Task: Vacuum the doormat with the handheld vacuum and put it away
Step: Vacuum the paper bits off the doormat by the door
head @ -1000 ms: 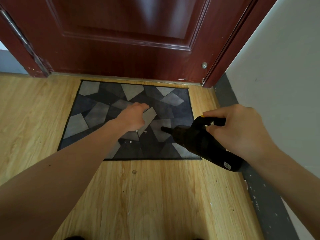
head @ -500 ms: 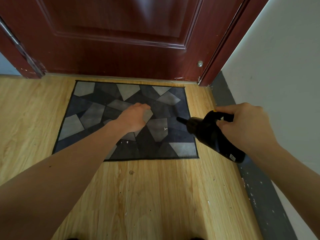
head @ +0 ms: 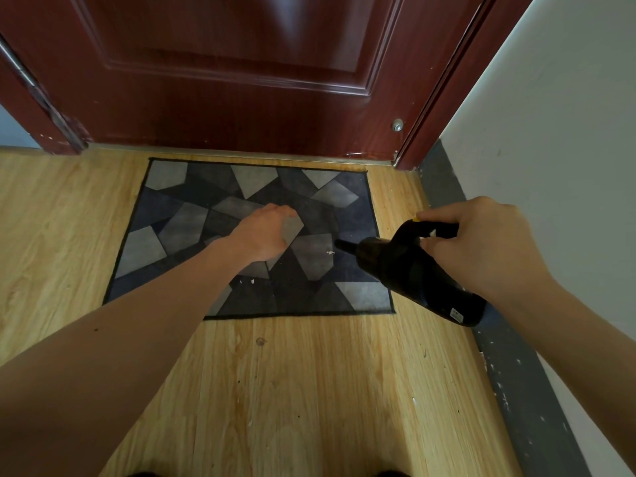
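Right hand (head: 481, 246), fingers round handheld vacuum (head: 413, 273), brought nozzle back toward crumb (head: 329, 252); left hand (head: 265, 232) stayed on doormat (head: 165, 215), grip unclear. Vacuuming unfinished.

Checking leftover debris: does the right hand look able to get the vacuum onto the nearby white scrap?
Probably yes. The right hand grips the handheld vacuum, its nozzle just right of the white scrap on the doormat; bare mat lies between, and the left hand sits farther left.

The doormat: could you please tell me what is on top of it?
The left hand rests on the doormat; pale crumbs lie before the vacuum nozzle. Mat under hand and vacuum is hidden.
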Available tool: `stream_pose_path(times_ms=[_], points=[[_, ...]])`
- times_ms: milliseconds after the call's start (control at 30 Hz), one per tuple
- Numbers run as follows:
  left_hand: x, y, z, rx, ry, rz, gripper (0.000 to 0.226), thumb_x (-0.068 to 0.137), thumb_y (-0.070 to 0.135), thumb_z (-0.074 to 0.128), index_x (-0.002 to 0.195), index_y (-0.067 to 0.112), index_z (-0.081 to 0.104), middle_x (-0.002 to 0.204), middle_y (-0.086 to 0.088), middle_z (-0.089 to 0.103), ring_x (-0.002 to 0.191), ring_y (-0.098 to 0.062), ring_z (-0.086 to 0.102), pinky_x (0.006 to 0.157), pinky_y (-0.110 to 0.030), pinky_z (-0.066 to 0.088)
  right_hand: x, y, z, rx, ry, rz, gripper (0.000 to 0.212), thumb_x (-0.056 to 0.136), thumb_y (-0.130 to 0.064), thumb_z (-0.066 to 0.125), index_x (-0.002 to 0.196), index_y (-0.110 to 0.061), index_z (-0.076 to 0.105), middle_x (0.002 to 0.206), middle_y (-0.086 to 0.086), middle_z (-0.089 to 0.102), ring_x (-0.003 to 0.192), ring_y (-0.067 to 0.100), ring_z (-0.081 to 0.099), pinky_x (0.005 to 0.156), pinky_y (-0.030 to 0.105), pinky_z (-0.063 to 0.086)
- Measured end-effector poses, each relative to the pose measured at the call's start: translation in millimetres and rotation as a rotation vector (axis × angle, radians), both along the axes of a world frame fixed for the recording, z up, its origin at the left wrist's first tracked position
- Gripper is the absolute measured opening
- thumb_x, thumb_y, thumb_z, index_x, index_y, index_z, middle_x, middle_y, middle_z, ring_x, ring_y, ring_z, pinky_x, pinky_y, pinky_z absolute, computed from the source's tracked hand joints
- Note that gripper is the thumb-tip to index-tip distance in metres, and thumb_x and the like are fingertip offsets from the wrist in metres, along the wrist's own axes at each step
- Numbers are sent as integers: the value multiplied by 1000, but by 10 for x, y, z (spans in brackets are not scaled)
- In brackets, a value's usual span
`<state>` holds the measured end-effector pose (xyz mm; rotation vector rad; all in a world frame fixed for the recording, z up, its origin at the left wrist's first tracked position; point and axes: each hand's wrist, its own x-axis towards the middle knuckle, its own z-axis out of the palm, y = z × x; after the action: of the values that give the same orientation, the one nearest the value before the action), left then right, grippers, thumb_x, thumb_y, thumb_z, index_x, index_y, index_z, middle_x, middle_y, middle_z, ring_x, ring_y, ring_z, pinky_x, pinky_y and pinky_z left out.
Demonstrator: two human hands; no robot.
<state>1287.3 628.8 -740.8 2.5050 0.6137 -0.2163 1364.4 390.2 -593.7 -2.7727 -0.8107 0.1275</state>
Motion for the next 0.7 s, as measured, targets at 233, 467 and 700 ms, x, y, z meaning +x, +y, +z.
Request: stream_pose_path(times_ms=[233,467,700], points=[[38,-25,8,-3,16,-12,66,84,3,58,143,19,33,143,-11,39,130,-28,39,104,-38,39,-50,29,18,47,62,12,32,80,-12,66,108,-29,71,102,-4,72,89,16,65,75,25,48],[231,-290,85,65,2,-145,65,85,10,59,144,18,32,145,-11,37,130,-28,40,105,-43,39,-64,35,-25,45,27,8,33,80,-11,64,105,-30,71,98,-3,73,83,19,67,73,31,55],[603,-501,345,114,-26,-227,49,87,17,56,135,12,43,135,-14,44,124,-31,42,101,-44,40,-13,-55,-72,20,-4,-20,31,82,-15,62,108,-30,70,99,0,73,84,23,67,74,34,57]])
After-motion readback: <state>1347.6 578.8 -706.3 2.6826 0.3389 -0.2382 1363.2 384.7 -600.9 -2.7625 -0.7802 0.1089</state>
